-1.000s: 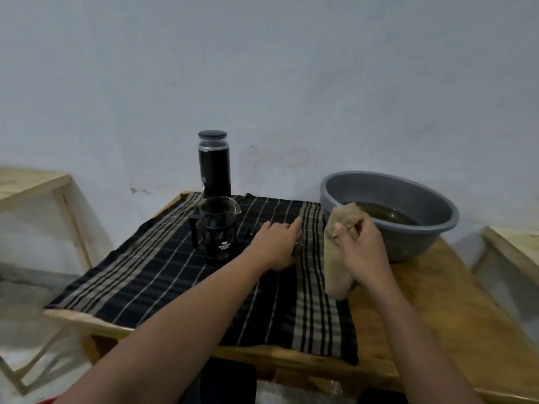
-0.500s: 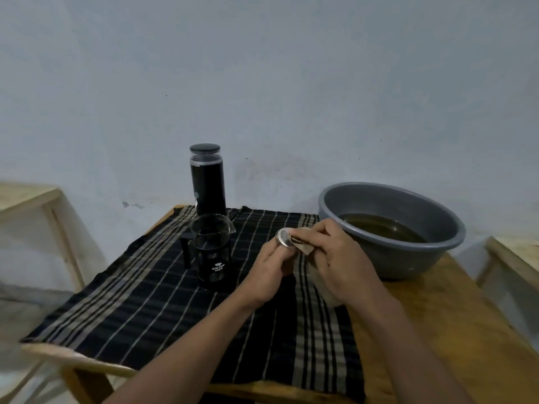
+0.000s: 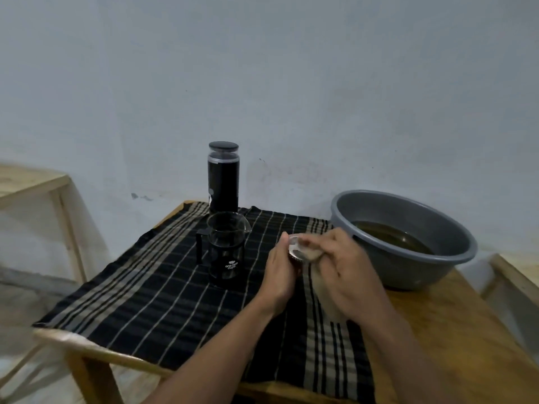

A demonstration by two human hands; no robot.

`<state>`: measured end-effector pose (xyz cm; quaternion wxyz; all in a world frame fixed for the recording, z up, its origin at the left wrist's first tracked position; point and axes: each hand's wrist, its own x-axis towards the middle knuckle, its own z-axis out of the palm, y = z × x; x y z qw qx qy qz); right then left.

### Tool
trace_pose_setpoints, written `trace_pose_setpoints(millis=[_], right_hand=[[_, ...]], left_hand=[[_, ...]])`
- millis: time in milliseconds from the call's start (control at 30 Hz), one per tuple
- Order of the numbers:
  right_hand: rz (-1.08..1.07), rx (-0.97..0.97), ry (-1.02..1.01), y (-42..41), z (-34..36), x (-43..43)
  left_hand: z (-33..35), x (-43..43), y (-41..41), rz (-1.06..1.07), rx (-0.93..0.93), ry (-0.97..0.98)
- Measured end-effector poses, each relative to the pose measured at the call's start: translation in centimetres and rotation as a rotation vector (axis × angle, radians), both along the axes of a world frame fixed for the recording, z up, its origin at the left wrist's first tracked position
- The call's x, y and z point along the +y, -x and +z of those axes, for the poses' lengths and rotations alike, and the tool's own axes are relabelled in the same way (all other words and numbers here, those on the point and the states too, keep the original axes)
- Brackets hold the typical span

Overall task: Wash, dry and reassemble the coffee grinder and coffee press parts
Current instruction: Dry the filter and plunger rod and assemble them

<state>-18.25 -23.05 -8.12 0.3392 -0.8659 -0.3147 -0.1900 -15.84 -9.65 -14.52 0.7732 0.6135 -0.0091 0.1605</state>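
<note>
Head view, items listed largest to smallest.

1. Surface (image 3: 437, 330): bare wood, showing on the right side.
2. Striped cloth (image 3: 145, 287): dark, spread over the left and middle of the surface.
3. Basin (image 3: 423, 211): grey, at the far right, holding brownish water.
4. Grinder (image 3: 223, 182): black cylinder, lid on, upright at the cloth's far edge.
5. Glass jug (image 3: 227, 252): the press body, upright just in front of the grinder, handle to the left, no plunger in it.
6. Right hand (image 3: 347, 275): grip curled round a rag (image 3: 313, 253), pressing it onto the disc. The rest of the rag hangs beneath the palm.
7. Left hand (image 3: 280, 272): grip closed on a metal disc (image 3: 294, 243), pinched by its edge at the fingertips.
8. Metal disc: held above the cloth between the two hands. Its flat face is tilted up toward the right hand, with the rag touching it. Probably a press filter part being dried.

Key relation: the jug stands just left of the left hand, which is the nearer hand. The basin lies right of the right hand.
</note>
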Motion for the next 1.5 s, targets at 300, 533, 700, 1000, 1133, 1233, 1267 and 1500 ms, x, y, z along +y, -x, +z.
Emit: trace_pose_setpoints(millis=[300,533,700,1000,1133,1233,1267,1500], right_hand=[[-0.055,-0.022,0.430,-4.0,4.3,-0.3],[-0.009,0.040,0.360,-3.8,3.1,-0.3],[0.074,0.026,0.333,-3.5,2.6,-0.1],[0.076,0.123,0.166,-1.9,0.4,-1.8],[0.082,0.044,0.163,-1.1,1.0,-0.1],[0.111,0.037,0.278,-0.6,0.5,0.5],[0.132,0.083,0.270,-0.8,0.6,0.0],[-0.053,0.098,-0.078,-2.0,-1.2,-2.2]], left_hand=[[-0.2,-0.1,-0.1,0.008,0.058,0.033],[0.2,-0.2,0.2,-0.021,0.016,0.032],[0.4,-0.2,0.5,-0.050,0.011,-0.015],[0.3,0.8,0.3,0.114,0.096,0.046],[0.5,0.5,0.7,0.031,0.018,-0.029],[0.3,0.5,0.7,0.030,0.044,0.022],[0.4,0.6,0.7,0.035,0.043,0.030],[1.6,0.4,0.0,-0.251,0.182,0.073]])
